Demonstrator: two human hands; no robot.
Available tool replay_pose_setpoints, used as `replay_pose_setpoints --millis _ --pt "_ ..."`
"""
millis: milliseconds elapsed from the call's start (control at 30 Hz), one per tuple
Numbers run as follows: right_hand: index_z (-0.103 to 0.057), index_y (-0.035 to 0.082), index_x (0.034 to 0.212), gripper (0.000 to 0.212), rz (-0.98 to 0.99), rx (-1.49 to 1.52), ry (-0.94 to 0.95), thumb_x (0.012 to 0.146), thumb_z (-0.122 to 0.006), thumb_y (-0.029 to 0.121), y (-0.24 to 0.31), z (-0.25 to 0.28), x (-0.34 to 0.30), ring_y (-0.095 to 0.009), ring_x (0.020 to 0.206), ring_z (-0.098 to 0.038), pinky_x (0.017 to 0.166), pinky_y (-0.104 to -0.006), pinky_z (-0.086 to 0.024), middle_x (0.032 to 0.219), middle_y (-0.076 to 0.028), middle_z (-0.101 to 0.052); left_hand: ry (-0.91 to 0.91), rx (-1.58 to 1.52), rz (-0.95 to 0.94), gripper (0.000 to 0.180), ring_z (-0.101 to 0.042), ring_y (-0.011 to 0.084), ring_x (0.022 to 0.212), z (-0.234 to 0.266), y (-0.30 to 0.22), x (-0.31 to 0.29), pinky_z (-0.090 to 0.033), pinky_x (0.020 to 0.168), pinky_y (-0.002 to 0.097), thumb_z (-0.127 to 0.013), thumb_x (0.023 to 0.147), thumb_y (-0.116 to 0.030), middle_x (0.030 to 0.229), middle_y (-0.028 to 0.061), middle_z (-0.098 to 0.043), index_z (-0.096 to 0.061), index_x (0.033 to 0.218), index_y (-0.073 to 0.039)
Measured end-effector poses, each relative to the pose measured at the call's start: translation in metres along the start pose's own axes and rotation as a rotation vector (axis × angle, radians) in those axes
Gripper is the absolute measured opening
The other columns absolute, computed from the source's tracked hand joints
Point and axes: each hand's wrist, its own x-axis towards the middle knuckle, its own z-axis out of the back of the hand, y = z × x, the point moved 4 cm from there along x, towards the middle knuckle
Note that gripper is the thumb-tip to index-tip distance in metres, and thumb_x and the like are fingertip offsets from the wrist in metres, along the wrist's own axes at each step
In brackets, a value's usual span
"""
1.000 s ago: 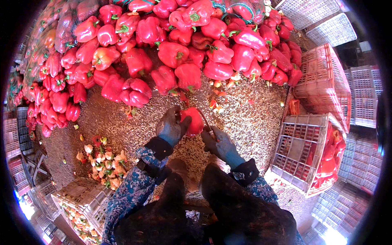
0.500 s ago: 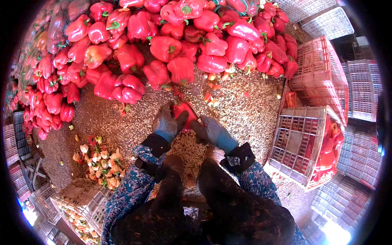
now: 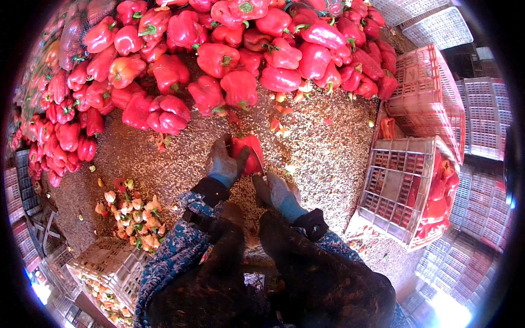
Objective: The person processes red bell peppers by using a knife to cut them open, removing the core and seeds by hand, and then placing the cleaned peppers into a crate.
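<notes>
Plastic crates (image 3: 391, 186) flank the hands (image 3: 223, 163), peppers (image 3: 217, 60) heaped beyond.

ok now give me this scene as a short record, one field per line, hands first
left hand: gloved, gripping a red pepper
right hand: gloved, holding a thin-bladed knife at the pepper's right side
ahead: large pile of whole red peppers
left side: heap of pale pepper cores, near a crate of similar scraps
right side: grey crate holding red peppers
ground: strewn with pale seeds
</notes>
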Motion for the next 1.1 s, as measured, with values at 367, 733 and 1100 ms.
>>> replay_pose_setpoints --millis 367,733,1100 --pt "-0.062 0.003 0.097 0.031 0.329 -0.114 -0.014 0.094 -0.067 0.034 -0.062 0.027 -0.021 -0.013 0.078 -0.063 0.063 -0.0303 -0.050 0.083 -0.005 -0.065 0.178 0.126 0.068 0.072 -0.062 0.0311 0.110 0.006 -0.007 0.008 -0.051 0.095 0.0403 -0.077 0.082 -0.039 0.121 0.0229 -0.063 -0.051 0.131 0.007" --pt "-0.047 0.002 0.143 0.070 0.366 -0.091 -0.013 0.090 -0.073 0.041 0.026 0.028 0.045 -0.027 0.105 -0.065 0.089 -0.0397 -0.052 0.122 -0.020 -0.065 0.383 -0.051 -0.018 0.069 -0.062 0.0261 0.113 0.009 -0.007 -0.007 -0.051 0.096 0.0389 -0.074 0.085 -0.033 0.122 0.0190 -0.063 -0.046 0.137 0.002" --pt "-0.039 0.006 0.148 0.069 0.500 -0.178 -0.054 0.091 -0.069 0.029 0.015 0.014 0.004 -0.035 0.130 -0.053 0.107 -0.0414 -0.044 0.140 -0.021 -0.054 0.422 0.093 -0.076 0.062 -0.065 0.0253 0.106 0.014 -0.017 -0.043 -0.053 0.092 0.0373 -0.076 0.079 -0.028 0.114 0.0147 -0.066 -0.052 0.130 -0.003"
